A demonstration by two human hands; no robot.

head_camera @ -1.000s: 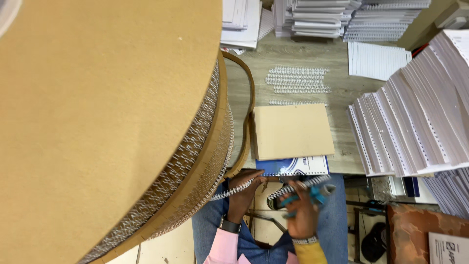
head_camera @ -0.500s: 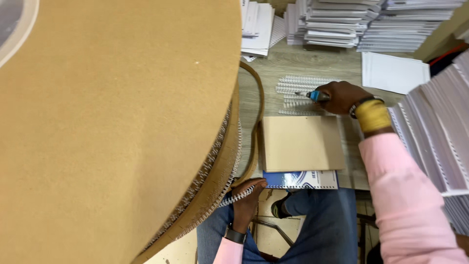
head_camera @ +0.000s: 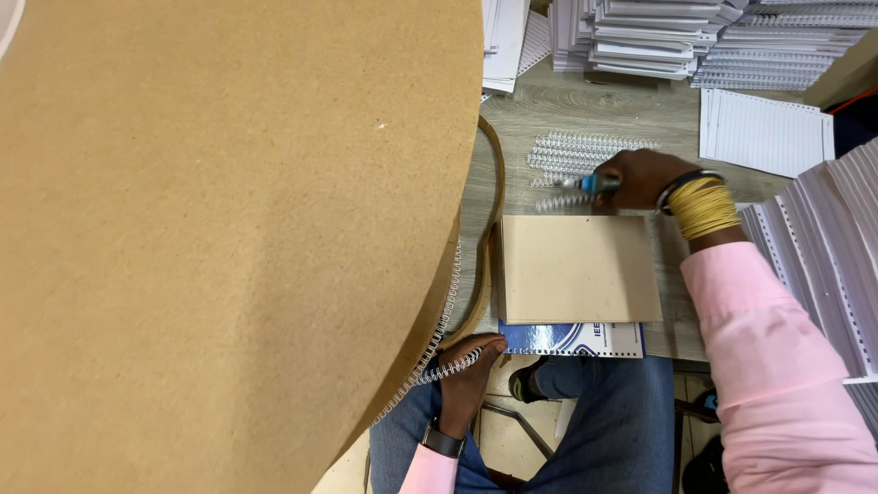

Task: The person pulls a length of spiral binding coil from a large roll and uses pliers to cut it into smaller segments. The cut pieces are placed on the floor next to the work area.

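A huge cardboard spool point(head_camera: 229, 238) wound with silver wire binding fills the left of the view. My left hand point(head_camera: 468, 366) pinches the free end of the wire binding strip point(head_camera: 439, 361) coming off the spool, near the table's front edge. My right hand point(head_camera: 640, 178) reaches across the table and grips a blue-handled tool point(head_camera: 585, 183) beside a pile of cut wire binding pieces point(head_camera: 581, 151). A brown cardboard sheet point(head_camera: 578, 268) lies on a blue-and-white booklet point(head_camera: 572, 338) between my hands.
Stacks of punched white paper point(head_camera: 640, 37) line the back of the wooden table, and more fan out at the right point(head_camera: 823, 256). A single lined sheet point(head_camera: 764, 133) lies at back right. My knees in jeans point(head_camera: 613, 430) show below the table edge.
My right hand went from my lap up across the table with the blue-handled tool and now rests lower, beside the cut wire pieces. My left hand has kept hold of the wire strip.
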